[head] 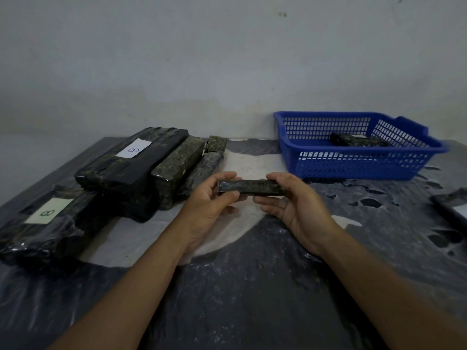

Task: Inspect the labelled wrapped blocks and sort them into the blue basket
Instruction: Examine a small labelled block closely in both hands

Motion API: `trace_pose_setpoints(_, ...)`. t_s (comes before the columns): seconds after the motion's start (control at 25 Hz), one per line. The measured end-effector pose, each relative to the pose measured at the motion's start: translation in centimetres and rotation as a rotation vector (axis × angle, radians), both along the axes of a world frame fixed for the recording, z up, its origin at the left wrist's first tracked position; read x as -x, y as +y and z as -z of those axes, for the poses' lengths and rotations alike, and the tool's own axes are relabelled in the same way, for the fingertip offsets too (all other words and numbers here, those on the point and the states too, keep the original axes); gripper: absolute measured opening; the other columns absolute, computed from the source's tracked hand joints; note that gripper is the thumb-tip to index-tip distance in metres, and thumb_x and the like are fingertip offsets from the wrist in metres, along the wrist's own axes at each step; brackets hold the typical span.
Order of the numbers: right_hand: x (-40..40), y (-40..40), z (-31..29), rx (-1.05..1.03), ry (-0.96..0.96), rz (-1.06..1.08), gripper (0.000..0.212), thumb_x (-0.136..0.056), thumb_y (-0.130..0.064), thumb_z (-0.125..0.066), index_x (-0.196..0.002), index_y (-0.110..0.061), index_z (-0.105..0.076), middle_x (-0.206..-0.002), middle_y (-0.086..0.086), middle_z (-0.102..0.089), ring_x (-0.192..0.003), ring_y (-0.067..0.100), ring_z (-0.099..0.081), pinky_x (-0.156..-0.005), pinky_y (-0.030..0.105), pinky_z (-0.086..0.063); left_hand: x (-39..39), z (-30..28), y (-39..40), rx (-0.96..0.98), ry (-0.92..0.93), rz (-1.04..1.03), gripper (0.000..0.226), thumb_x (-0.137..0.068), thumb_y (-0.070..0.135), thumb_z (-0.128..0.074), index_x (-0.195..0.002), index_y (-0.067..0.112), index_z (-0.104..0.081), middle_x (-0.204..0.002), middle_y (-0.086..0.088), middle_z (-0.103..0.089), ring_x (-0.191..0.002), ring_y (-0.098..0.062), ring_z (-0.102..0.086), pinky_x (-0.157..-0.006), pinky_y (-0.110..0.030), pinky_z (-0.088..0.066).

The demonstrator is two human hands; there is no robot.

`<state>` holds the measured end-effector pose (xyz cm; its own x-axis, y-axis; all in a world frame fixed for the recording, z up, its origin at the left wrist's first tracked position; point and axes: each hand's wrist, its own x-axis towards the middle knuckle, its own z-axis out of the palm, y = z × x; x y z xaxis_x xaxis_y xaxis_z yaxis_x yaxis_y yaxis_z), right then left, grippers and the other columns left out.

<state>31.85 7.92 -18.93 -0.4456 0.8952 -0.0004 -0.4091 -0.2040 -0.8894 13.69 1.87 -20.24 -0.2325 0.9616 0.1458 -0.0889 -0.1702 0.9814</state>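
Observation:
I hold a dark wrapped block lengthwise above the middle of the table. My left hand grips its left end, and my right hand grips its right end. The blue basket stands at the back right with one dark wrapped block inside. At the left lies a pile of wrapped blocks; the top one carries a white label marked B. Another block with a B label lies nearer on the left.
The table is covered with worn dark sheeting with pale patches. A dark flat object lies at the right edge. A plain wall rises behind the table.

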Motion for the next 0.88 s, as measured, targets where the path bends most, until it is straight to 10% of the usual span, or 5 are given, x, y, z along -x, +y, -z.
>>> trace_pose_setpoints(0.28,0.34,-0.04,0.30,-0.087,-0.092,0.011,0.020,-0.107,-0.010,-0.050,-0.116,-0.015,-0.066,-0.095,0.003,-0.080,-0.081,0.022,-0.077,-0.070,0.026,-0.062,-0.38,-0.36,0.02,-0.003,-0.037,0.009,0.017,-0.102,0.008,-0.054,-0.113,0.015,-0.065,-0.095,-0.002,-0.077,-0.077,-0.012,-0.075,-0.056,-0.019,-0.054)
trace_pose_setpoints(0.88,0.30,-0.29,0.29,-0.131,-0.170,0.041,0.009,-0.100,-0.006,-0.061,-0.105,-0.012,-0.066,-0.096,0.010,-0.079,-0.078,0.017,-0.078,-0.067,0.022,-0.063,-0.47,-0.50,-0.11,0.008,-0.001,-0.005,0.012,-0.099,0.005,-0.060,-0.106,0.014,-0.065,-0.095,-0.003,-0.076,-0.078,-0.013,-0.074,-0.056,-0.020,-0.053)
